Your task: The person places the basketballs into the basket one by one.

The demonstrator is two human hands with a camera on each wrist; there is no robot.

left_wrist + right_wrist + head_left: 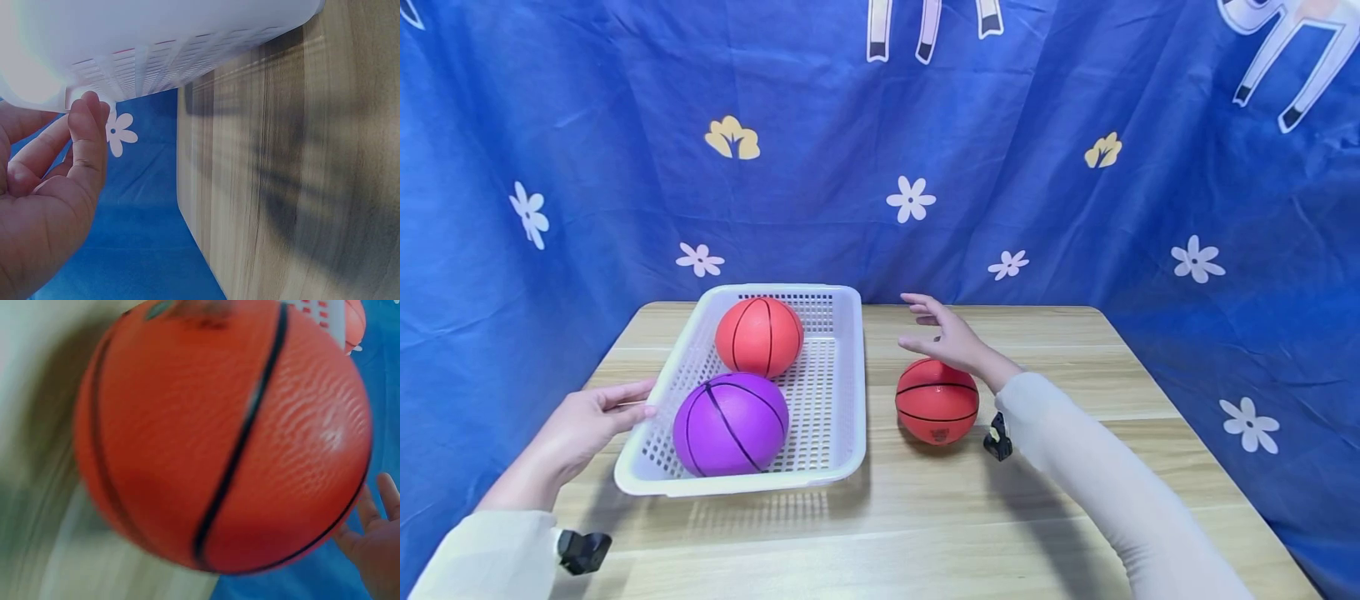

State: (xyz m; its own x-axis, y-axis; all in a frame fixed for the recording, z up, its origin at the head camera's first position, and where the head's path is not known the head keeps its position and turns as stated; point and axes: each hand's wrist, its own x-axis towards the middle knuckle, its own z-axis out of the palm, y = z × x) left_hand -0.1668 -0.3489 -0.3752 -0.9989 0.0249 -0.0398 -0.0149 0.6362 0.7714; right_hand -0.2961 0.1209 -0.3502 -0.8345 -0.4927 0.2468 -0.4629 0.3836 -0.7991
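A white plastic basket (850, 400) with slotted walls holds an orange-red ball (758, 337) at its far end and a purple ball (730, 425) at its near end. My left hand (583, 425) pinches the basket's left rim between thumb and fingers; in the left wrist view, the fingertips (87, 119) meet the rim's edge. To the right of the basket is a red mini basketball (937, 402) with black lines. Just above and behind it, my right hand (951, 337) has its fingers spread. Whether that hand touches the ball cannot be told.
Both the basket and the red basketball are over a light wooden table (925, 533). A blue curtain (820, 167) with white flowers hangs behind and at both sides. Small black devices sit at the wrists. The basket casts a shadow below its near edge.
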